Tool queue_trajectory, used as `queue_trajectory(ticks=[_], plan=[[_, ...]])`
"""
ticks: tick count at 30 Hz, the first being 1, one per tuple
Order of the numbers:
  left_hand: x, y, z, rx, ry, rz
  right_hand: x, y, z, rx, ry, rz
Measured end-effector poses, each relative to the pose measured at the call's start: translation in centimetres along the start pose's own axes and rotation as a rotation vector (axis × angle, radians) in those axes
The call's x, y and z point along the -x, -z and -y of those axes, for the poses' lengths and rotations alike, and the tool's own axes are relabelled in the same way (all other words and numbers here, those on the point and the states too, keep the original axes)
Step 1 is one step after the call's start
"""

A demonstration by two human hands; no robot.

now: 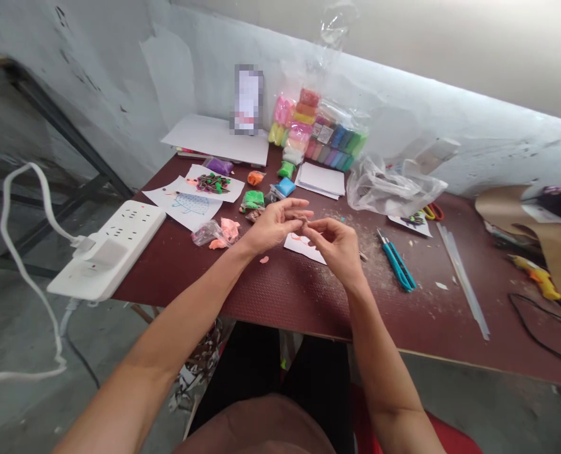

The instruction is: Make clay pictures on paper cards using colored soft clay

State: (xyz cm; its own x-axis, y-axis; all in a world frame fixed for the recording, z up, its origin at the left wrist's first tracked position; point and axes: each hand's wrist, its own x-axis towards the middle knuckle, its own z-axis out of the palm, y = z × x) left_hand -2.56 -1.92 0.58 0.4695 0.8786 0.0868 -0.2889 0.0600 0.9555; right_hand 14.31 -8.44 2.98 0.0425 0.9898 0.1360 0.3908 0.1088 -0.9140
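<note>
Over the middle of the table, my left hand [275, 226] and my right hand [338, 247] meet at a small lump of brown modelling clay [303, 222]. My left thumb and fingers are closed on one side of it, and my right thumb and forefinger pinch the other side. Its exact shape is partly hidden by the fingers. Below lies a white paper [304, 247] with an orange-red drawing. Left of my left hand sit peach clay [228, 232] in an opened wrapper and a green clay pack [253, 200].
A white power strip [115, 252] overhangs the table's left edge. Packs of coloured clay [337, 142] and a phone [248, 101] stand at the back. Blue-handled cutters [398, 265], clear glue sticks [464, 284] and a yellow glue gun [538, 277] lie to the right.
</note>
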Motion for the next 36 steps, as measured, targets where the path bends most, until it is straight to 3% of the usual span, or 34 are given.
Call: queue_trajectory(ticks=[8,15,19,22,26,29,32,36], plan=[[0.4,-0.1,-0.2,0.055,0.056,0.101,-0.3,0.6,-0.3,-0.041,0.031,-0.072],[0.4,-0.3,-0.3,0.024,0.144,0.124,-0.3,1.2,0.2,0.210,0.187,-0.136],[0.3,-0.4,0.1,0.028,0.157,0.149,-1.2,1.3,-0.5,0.163,0.159,0.004],[0.3,-0.4,0.2,0.028,0.149,0.140,-1.6,1.5,-1.1,0.118,0.111,0.019],[0.2,-0.3,0.1,-0.004,0.163,0.153,-1.6,1.6,-0.5,0.189,0.234,-0.067],[0.3,-0.2,0.0,-0.030,0.153,0.163,-1.7,1.4,0.0,0.213,0.311,-0.008],[0.5,0.0,-0.3,-0.034,0.138,0.157,-2.0,1.3,0.0,0.226,0.285,0.035],[0.6,0.1,-0.9,-0.040,0.138,0.104,-2.1,1.8,-0.4,0.079,0.154,0.000]])
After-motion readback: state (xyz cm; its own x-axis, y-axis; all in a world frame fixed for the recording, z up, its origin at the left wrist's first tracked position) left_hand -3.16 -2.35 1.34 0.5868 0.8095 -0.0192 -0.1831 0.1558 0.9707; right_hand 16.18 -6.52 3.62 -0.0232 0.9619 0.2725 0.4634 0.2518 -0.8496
